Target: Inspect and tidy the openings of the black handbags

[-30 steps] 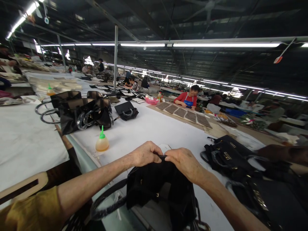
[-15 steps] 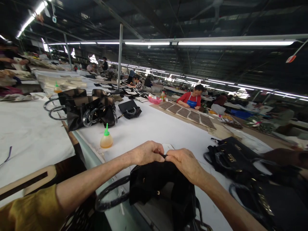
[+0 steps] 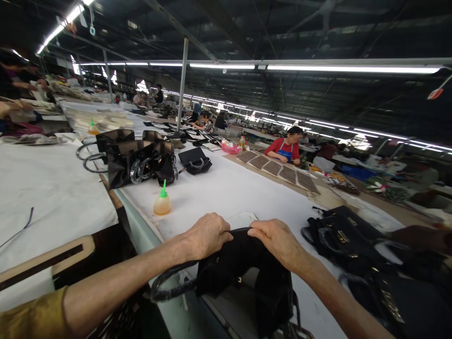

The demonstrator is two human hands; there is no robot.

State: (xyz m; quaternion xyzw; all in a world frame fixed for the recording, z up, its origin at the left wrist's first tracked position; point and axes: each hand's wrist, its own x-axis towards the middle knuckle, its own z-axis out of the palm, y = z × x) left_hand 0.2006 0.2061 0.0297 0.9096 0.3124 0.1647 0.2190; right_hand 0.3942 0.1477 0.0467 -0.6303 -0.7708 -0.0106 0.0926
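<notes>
Both hands on the upper edge of a black handbag. The left hand [image 3: 208, 236] was closed over the left part of the rim. The right hand [image 3: 279, 241] had its fingers curled over the rim further right, so each hand was clamped on the handbag [image 3: 243, 273]. Half a second earlier the two sets of fingertips had met at one point on that edge. Now they stood apart, with a span of rim showing between them (the mouth appeared drawn wider, which suggests the handling had passed from pinching to spreading). The handbag sat at the near edge of the white table [image 3: 226, 188], its wrapped handle [image 3: 169, 287] hanging to the left. A green-capped bottle [image 3: 162, 202] stood beyond the left hand, and other black bags [image 3: 339, 235] lay to the right, apart from the handbag.
</notes>
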